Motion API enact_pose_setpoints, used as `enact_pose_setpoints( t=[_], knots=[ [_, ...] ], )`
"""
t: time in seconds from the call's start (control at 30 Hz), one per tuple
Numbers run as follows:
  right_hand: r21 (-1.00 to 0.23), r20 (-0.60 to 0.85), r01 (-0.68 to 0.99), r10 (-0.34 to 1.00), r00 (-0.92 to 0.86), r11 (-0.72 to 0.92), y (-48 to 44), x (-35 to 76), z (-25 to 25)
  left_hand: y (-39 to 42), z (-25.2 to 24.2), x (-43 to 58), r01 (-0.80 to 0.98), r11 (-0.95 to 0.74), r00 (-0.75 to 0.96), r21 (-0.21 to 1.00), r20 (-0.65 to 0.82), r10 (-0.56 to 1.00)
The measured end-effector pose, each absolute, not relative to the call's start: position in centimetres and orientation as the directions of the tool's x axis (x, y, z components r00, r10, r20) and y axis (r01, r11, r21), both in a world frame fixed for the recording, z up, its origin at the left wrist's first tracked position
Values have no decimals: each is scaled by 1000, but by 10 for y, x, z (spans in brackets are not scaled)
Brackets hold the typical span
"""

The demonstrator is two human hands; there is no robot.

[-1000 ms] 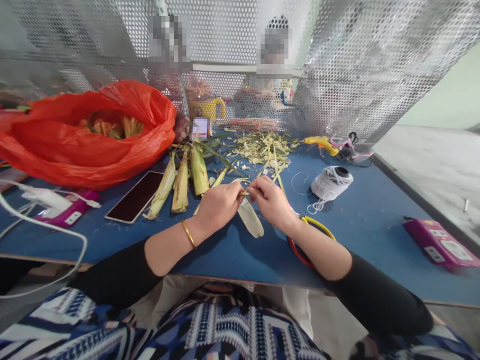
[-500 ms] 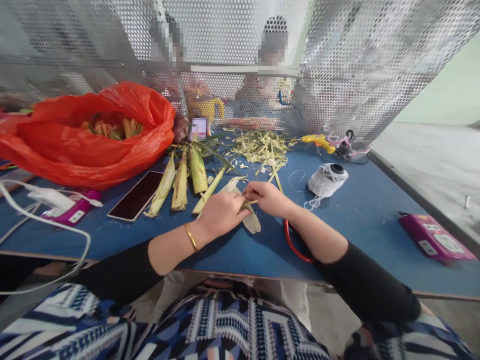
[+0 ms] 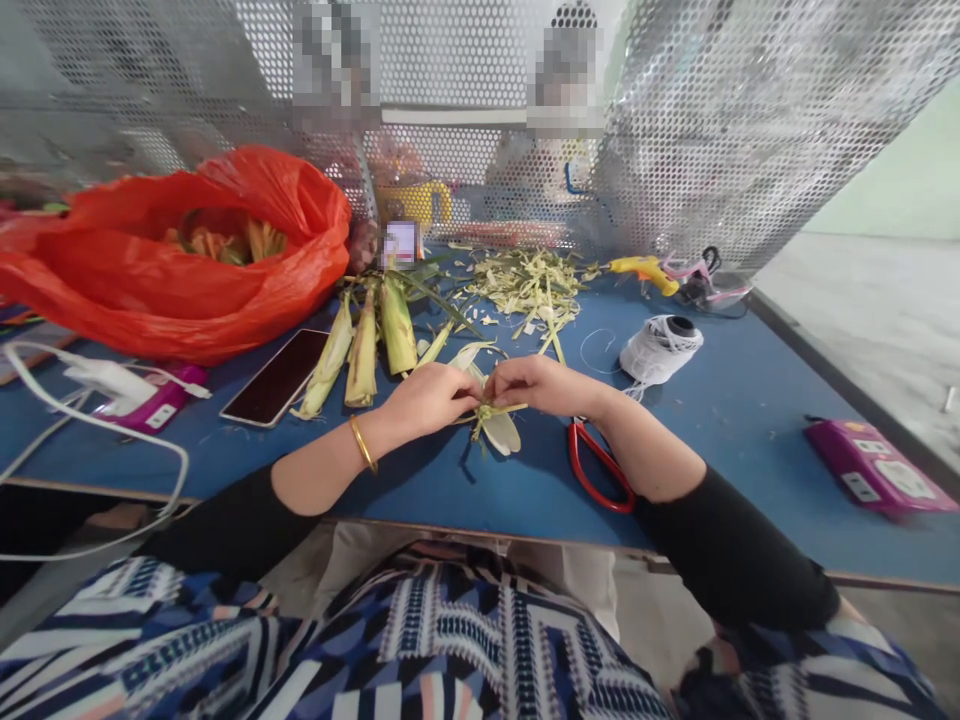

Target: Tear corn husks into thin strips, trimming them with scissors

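Between my two hands is a small figure of pale green plant strips, knotted at its middle with petal-shaped husk pieces spreading out. My left hand pinches its left side with closed fingertips. From the upper right, my right hand pinches it near the knot, with a short strip sticking out below the fingers. What exactly lies between the fingertips is partly hidden. Under my right forearm lie red-handled scissors, their blades mostly covered. A spool of white thread stands to the right, with a loose strand.
Husk-wrapped stalks lie beside a phone. A large red plastic bag is at left, near a purple power strip. Shredded strips and a yellow glue gun lie before a perforated metal screen.
My left hand has shifted left and turned, exposing the knotted middle of the figure. My right hand stays close to it. More of the scissors shows, and the view has tilted slightly.
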State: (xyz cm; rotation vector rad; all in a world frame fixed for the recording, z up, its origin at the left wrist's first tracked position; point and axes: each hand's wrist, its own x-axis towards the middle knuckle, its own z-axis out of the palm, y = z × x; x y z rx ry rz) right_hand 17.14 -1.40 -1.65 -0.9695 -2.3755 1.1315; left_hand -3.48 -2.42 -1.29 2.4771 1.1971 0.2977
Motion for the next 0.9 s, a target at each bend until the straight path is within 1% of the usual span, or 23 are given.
enact_pose_setpoints(
  t=[0.03,0.1,0.13,0.2,0.27,0.33,0.43,0.5,0.57,0.7,0.9],
  knots=[
    [-777,9,432,693,-721,459,-14,172,-16,-26,-11,-35,732,-581,616,356,19,787],
    [-764,1,444,690,-724,467,-14,172,-16,-28,-8,-35,762,-583,603,282,18,798],
    [-756,-1,455,694,-720,471,-14,171,-16,-27,-7,-35,772,-576,593,267,20,805],
    [-736,11,469,702,-712,487,-15,170,-16,-26,-7,-38,782,-558,574,279,27,818],
    [-710,53,465,698,-714,530,-17,168,-16,-22,-9,-40,772,-531,554,350,41,832],
    [-679,106,450,684,-721,580,-19,165,-16,-19,-11,-42,722,-476,530,502,42,847],
    [-645,157,444,676,-720,622,-22,160,-17,-19,-16,-42,560,-278,466,780,-19,884],
    [-634,165,447,676,-719,630,-23,159,-18,-21,-19,-41,452,-131,412,882,-77,908],
    [-630,162,451,675,-720,632,-24,158,-19,-24,-22,-38,372,-35,377,928,-116,919],
    [-624,137,470,680,-720,624,-23,158,-19,-27,-25,-34,235,68,379,970,-156,912],
    [-628,109,482,682,-723,611,-22,158,-19,-26,-26,-34,199,195,410,960,-262,874]
  ],
)
